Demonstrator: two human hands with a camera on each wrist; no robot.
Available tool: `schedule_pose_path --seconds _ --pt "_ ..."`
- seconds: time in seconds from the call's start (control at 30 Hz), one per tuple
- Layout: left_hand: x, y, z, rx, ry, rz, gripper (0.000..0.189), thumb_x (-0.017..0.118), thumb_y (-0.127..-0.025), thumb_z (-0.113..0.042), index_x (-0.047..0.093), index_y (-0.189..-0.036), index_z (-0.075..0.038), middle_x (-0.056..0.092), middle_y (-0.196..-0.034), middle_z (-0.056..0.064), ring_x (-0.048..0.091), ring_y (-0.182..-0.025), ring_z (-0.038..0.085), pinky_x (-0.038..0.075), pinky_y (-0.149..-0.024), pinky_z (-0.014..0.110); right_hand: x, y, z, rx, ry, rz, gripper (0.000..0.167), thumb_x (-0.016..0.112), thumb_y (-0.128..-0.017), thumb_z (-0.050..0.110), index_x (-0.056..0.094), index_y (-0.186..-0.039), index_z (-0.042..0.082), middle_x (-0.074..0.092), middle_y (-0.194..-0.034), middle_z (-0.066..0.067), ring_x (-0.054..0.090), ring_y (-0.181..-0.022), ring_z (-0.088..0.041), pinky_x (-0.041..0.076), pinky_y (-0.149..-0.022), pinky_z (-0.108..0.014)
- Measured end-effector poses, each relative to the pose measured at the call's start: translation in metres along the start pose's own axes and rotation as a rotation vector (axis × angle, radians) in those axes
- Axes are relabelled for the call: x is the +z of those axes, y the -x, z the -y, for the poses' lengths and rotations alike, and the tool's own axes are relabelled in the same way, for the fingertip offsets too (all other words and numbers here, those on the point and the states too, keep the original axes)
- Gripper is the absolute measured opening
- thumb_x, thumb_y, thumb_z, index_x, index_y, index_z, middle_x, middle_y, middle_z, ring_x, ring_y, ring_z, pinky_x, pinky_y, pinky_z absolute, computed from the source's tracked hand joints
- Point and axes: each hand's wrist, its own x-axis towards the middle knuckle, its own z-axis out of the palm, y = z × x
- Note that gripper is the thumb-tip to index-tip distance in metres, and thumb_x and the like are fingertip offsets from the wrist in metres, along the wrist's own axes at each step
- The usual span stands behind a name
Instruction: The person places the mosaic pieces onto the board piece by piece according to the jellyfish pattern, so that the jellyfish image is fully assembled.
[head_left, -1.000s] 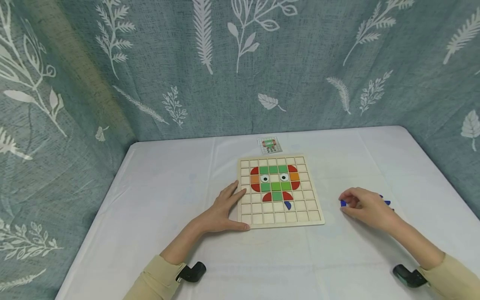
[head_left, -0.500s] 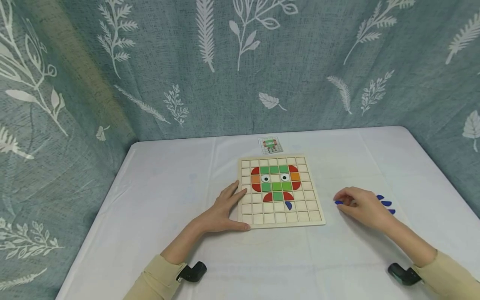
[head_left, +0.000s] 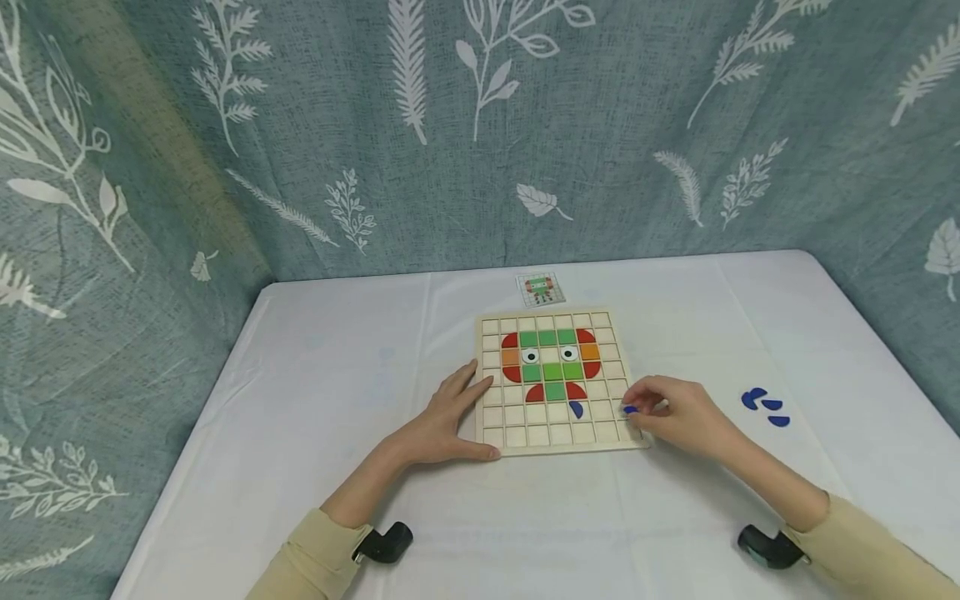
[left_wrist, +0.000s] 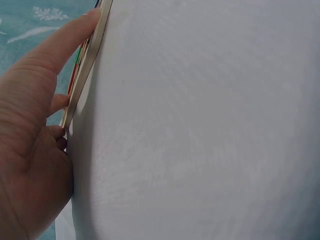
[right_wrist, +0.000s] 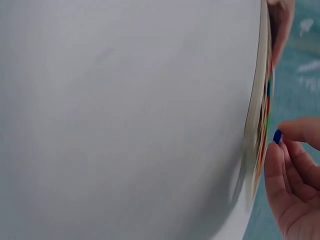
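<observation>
A wooden grid board [head_left: 517, 439] lies on the table, with red, green and orange tiles and two eye tiles in a face pattern. Below the pattern sits a single blue quarter-round tile [head_left: 576, 409]. My left hand [head_left: 446, 423] rests against the board's left edge, fingers spread straight and thumb at the front-left corner. Over the board's right edge, my right hand [head_left: 682, 414] pinches a small blue tile [right_wrist: 277, 136] between thumb and fingertips. The right wrist view shows that tile edge-on beside the board's rim.
Several loose blue tiles [head_left: 772, 404] lie on the white tablecloth [head_left: 337, 375] to the right. Behind the board is a small pattern card [head_left: 540, 290] showing a similar figure. A leaf-printed curtain [head_left: 480, 200] hangs behind the table.
My right hand has moved left from the loose blue tiles to the board's right edge, carrying one blue tile. My left hand and the board stay in place.
</observation>
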Motion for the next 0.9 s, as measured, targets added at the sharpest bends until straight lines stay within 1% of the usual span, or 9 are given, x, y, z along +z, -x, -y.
schedule_pose_path --seconds 0.13,0.27,0.33,0.47,0.67,0.9 --pt "-0.001 0.000 0.000 0.000 0.009 0.002 0.105 0.084 -0.074 -0.043 0.026 -0.155 -0.011 0.000 -0.163 0.008 -0.002 -0.148 0.031 0.014 -0.114 0.058 0.013 -0.006 0.013 -0.078 -0.050 0.067 0.016 0.074 -0.083 0.002 0.069 -0.093 0.012 0.059 -0.079 0.008 0.054 -0.075 -0.010 0.050 -0.065 -0.023" --pt "-0.002 0.000 0.000 -0.003 0.017 0.008 0.104 0.084 -0.074 -0.043 0.026 -0.155 -0.011 0.000 -0.163 0.008 -0.003 -0.148 0.031 0.013 -0.114 0.058 0.026 -0.010 0.021 -0.143 -0.078 0.110 0.016 0.075 -0.082 0.002 0.068 -0.092 0.012 0.060 -0.080 0.010 0.055 -0.074 -0.007 0.050 -0.063 -0.022" --pt "-0.002 0.000 0.000 -0.004 0.016 0.010 0.105 0.084 -0.074 -0.044 0.026 -0.155 -0.011 0.000 -0.163 0.008 -0.003 -0.148 0.031 0.013 -0.114 0.058 0.031 -0.011 0.024 -0.165 -0.073 0.119 0.016 0.075 -0.082 0.002 0.068 -0.091 0.012 0.060 -0.079 0.010 0.055 -0.072 -0.006 0.050 -0.063 -0.022" --pt "-0.003 0.000 0.000 -0.005 0.016 0.010 0.105 0.084 -0.074 -0.044 0.026 -0.155 -0.012 0.000 -0.163 0.008 -0.003 -0.148 0.031 0.013 -0.114 0.058 0.036 -0.014 0.028 -0.193 -0.036 0.110 0.014 0.076 -0.082 0.003 0.067 -0.088 0.013 0.059 -0.078 0.011 0.054 -0.070 -0.004 0.049 -0.062 -0.021" --pt "-0.002 0.000 0.000 -0.003 0.009 0.006 0.105 0.084 -0.074 -0.044 0.026 -0.155 -0.012 0.000 -0.163 0.008 -0.002 -0.148 0.031 0.014 -0.114 0.058 0.040 -0.017 0.032 -0.192 0.007 0.080 0.014 0.078 -0.081 0.006 0.067 -0.084 0.014 0.056 -0.072 0.012 0.051 -0.066 -0.004 0.047 -0.059 -0.021" --pt "0.000 -0.001 0.001 -0.001 0.003 0.001 0.105 0.084 -0.074 -0.044 0.027 -0.155 -0.012 0.001 -0.163 0.008 -0.002 -0.148 0.031 0.014 -0.114 0.058 0.043 -0.019 0.034 -0.138 0.032 0.090 0.014 0.078 -0.082 0.010 0.065 -0.086 0.014 0.052 -0.068 0.012 0.049 -0.064 -0.005 0.045 -0.058 -0.021"
